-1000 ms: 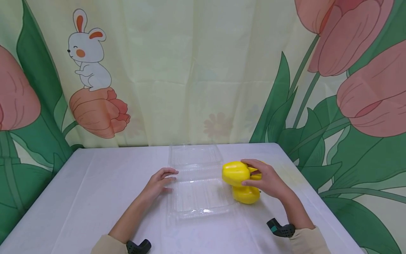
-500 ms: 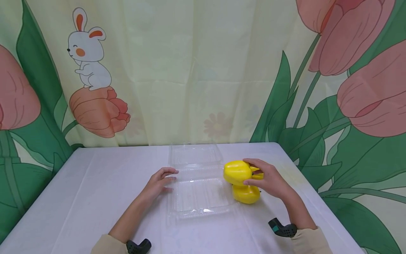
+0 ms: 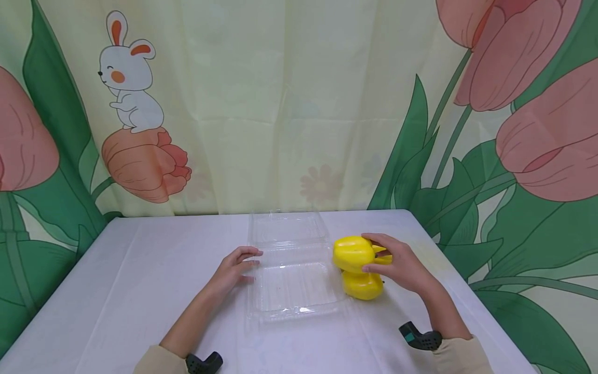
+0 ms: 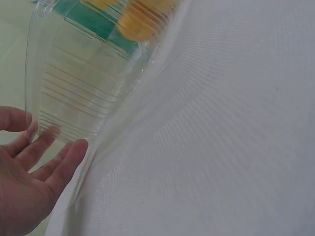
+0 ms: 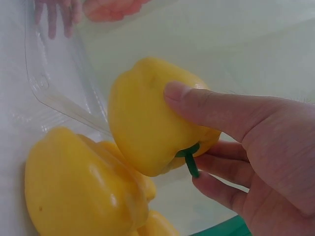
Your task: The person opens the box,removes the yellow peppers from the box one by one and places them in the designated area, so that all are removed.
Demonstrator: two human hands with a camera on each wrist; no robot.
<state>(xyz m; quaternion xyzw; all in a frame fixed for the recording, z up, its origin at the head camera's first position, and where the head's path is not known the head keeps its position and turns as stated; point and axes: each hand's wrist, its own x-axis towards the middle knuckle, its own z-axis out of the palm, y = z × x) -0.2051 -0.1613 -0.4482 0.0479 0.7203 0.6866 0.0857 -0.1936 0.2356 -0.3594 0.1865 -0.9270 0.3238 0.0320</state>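
My right hand (image 3: 397,265) grips a yellow bell pepper (image 3: 353,254), with the thumb on one side and fingers on the other. Its green stem shows in the right wrist view, facing the palm. A second yellow bell pepper (image 3: 363,286) sits on the table just below the held one, and more yellow shows behind my fingers. A clear plastic clamshell container (image 3: 299,285) lies unfolded, its lid (image 3: 288,228) laid back toward the far edge. At the container's left wall rests my left hand (image 3: 232,270), fingers spread and relaxed; some show through the plastic in the left wrist view.
A white cloth (image 3: 140,291) covers the table. Behind the far edge hangs a curtain (image 3: 233,119) printed with tulips and a rabbit. The peppers stand close to the container's right side.
My right hand has moved slightly to the right with the held bell pepper, away from the container. My left hand and the container have stayed put.
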